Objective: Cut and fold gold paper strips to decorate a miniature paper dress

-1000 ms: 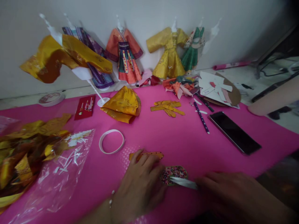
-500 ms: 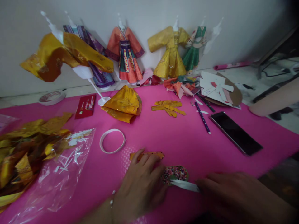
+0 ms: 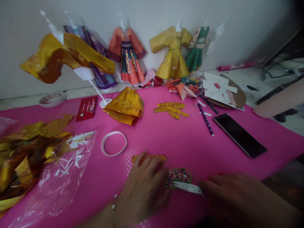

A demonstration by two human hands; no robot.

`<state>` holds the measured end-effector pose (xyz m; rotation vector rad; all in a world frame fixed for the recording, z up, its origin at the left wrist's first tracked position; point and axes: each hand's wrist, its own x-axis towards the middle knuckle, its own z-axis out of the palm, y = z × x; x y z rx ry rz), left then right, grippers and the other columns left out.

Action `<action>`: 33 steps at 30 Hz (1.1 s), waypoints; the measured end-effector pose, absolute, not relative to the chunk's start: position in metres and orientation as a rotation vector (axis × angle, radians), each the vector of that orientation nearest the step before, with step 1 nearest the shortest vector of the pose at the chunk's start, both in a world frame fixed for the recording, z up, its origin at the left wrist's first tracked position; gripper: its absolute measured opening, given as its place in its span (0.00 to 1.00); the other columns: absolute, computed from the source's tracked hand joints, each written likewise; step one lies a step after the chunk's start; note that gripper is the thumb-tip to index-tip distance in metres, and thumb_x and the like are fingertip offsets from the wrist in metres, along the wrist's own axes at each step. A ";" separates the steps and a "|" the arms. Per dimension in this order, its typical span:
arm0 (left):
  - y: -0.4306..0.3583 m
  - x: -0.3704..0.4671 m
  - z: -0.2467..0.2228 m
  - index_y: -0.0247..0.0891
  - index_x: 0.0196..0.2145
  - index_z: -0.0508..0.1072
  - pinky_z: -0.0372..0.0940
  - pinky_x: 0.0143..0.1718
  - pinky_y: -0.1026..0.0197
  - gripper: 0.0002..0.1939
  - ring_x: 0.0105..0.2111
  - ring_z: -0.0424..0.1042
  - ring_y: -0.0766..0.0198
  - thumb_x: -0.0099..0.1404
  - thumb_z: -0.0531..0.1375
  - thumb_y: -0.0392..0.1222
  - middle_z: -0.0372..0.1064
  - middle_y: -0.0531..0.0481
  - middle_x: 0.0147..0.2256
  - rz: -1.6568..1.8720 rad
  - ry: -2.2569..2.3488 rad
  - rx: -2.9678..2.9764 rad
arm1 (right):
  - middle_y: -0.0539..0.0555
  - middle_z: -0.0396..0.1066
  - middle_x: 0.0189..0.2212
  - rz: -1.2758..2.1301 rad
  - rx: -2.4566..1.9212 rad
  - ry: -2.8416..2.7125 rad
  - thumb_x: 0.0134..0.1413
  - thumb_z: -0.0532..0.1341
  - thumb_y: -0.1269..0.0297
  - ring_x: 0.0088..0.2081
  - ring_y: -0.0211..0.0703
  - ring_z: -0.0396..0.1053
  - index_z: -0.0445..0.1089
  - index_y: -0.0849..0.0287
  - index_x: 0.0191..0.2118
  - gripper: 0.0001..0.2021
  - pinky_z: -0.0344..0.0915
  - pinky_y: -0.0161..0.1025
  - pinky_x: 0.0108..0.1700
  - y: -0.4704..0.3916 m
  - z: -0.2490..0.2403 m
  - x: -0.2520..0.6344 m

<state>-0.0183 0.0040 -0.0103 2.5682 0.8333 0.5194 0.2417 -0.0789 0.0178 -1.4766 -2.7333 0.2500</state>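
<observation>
My left hand (image 3: 147, 183) rests on the table with its index finger laid on a small orange-gold strip (image 3: 156, 157) that has a row of tiny dark beads along it. Its other fingers lie loosely extended, and the thumb side is close to a rounded container of tiny multicoloured beads (image 3: 179, 175), hiding the left edge. In the dim lower right, my right hand (image 3: 228, 193) is closed on a pair of silver tweezers (image 3: 190, 188). The tips point left and reach among the beads.
A white tape ring (image 3: 102, 145), gold fabric strips (image 3: 174, 110), a purple pencil (image 3: 205, 120) and a phone (image 3: 239, 136) lie on the pink mat. Fabric scraps and a plastic bag (image 3: 64, 186) are left. Dressed doll stands (image 3: 128, 57) line the wall; another person's arm (image 3: 280, 98) is right.
The tweezers have shifted very slightly, with the tips still among the beads. My left hand keeps its place on the beaded strip.
</observation>
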 end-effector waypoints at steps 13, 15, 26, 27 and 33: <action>0.004 -0.018 -0.012 0.41 0.45 0.75 0.60 0.55 0.31 0.12 0.47 0.73 0.47 0.63 0.63 0.42 0.73 0.42 0.50 0.525 0.848 2.559 | 0.43 0.73 0.24 0.225 -1.415 -2.742 0.41 0.57 0.77 0.18 0.39 0.70 0.60 0.51 0.39 0.17 0.44 0.41 0.20 -0.077 0.017 0.243; 0.004 -0.018 -0.011 0.40 0.44 0.75 0.60 0.55 0.31 0.12 0.47 0.73 0.47 0.63 0.63 0.42 0.74 0.42 0.50 0.529 0.844 2.556 | 0.43 0.73 0.24 0.251 -1.424 -2.755 0.41 0.56 0.78 0.18 0.39 0.70 0.60 0.52 0.39 0.18 0.43 0.41 0.20 -0.077 0.018 0.242; 0.004 -0.018 -0.010 0.40 0.44 0.75 0.60 0.55 0.32 0.11 0.48 0.72 0.47 0.63 0.63 0.41 0.73 0.42 0.50 0.524 0.836 2.552 | 0.44 0.73 0.24 0.242 -1.457 -2.765 0.41 0.56 0.78 0.19 0.41 0.71 0.61 0.51 0.37 0.17 0.42 0.42 0.20 -0.078 0.020 0.241; 0.004 -0.018 -0.010 0.40 0.45 0.75 0.60 0.55 0.32 0.12 0.48 0.72 0.47 0.63 0.63 0.42 0.73 0.42 0.50 0.517 0.837 2.553 | 0.44 0.73 0.24 0.232 -1.454 -2.769 0.40 0.57 0.78 0.19 0.42 0.71 0.61 0.51 0.38 0.17 0.42 0.42 0.20 -0.078 0.020 0.241; 0.004 -0.018 -0.012 0.40 0.44 0.75 0.60 0.55 0.32 0.12 0.48 0.72 0.46 0.64 0.63 0.43 0.73 0.42 0.50 0.528 0.846 2.551 | 0.43 0.73 0.24 0.217 -1.438 -2.776 0.42 0.59 0.77 0.18 0.41 0.71 0.60 0.51 0.39 0.18 0.42 0.42 0.20 -0.079 0.018 0.241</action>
